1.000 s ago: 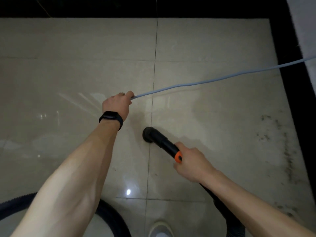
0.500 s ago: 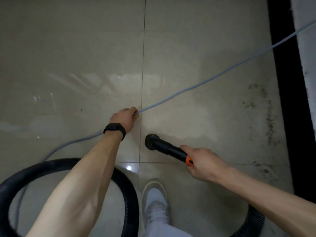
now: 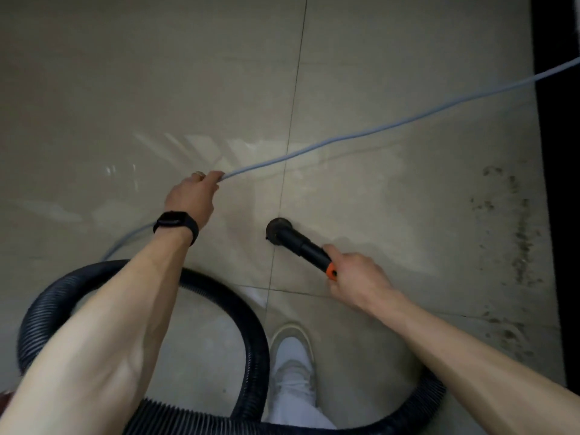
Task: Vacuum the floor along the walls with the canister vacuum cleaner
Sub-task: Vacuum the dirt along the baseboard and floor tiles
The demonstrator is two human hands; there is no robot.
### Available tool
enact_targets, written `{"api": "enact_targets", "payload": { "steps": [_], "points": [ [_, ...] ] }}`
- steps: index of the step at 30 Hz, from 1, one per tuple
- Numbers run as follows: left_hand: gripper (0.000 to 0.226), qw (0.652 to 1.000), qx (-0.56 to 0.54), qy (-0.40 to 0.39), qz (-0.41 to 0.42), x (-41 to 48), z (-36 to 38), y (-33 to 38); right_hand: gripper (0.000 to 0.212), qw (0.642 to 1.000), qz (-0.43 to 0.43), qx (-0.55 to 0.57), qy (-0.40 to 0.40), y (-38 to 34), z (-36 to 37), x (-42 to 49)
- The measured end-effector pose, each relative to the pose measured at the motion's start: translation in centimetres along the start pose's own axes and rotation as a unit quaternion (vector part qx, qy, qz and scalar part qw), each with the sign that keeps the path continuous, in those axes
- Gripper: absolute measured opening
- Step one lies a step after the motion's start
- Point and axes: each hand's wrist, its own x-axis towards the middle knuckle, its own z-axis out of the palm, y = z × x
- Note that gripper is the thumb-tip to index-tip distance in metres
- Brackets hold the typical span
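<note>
Black wristwatch [image 3: 175,226], white shoe [image 3: 293,356], black border strip [image 3: 558,215] at right

- Black vacuum nozzle [image 3: 296,243] with an orange collar, centre frame, angled towards the tiles.
- Black ribbed hose [image 3: 255,340] looping across the bottom.
- Grey cord [image 3: 370,131] running to the upper right.

Dim indoor light. Pale window-like glare streaks the glossy floor tiles [image 3: 194,152]. Soft shadows fall beneath both arms. Slight motion blur throughout; wide-angle distortion bends the edges.
</note>
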Motion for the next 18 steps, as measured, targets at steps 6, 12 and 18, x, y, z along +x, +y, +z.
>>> {"api": "enact_targets", "payload": {
  "steps": [6, 12, 18],
  "points": [
    [0.035, 0.994, 0.062, 0.09, 0.005, 2.5, -5.0, -4.8, 0.054, 0.996, -0.076, -0.027, -0.023, -4.2, -0.9, 5.3],
    [0.027, 0.99, 0.118, 0.071, 0.012, 3.1, -6.0, -9.0, 0.052, 0.992, -0.126, -0.029, -0.003, -9.7, -1.3, 12.0],
    [0.027, 0.994, 0.102, 0.044, 0.013, 2.5, -4.1, -10.5, 0.05, 0.986, -0.153, -0.062, 0.023, -16.2, -1.4, 16.6]
  ]
}}
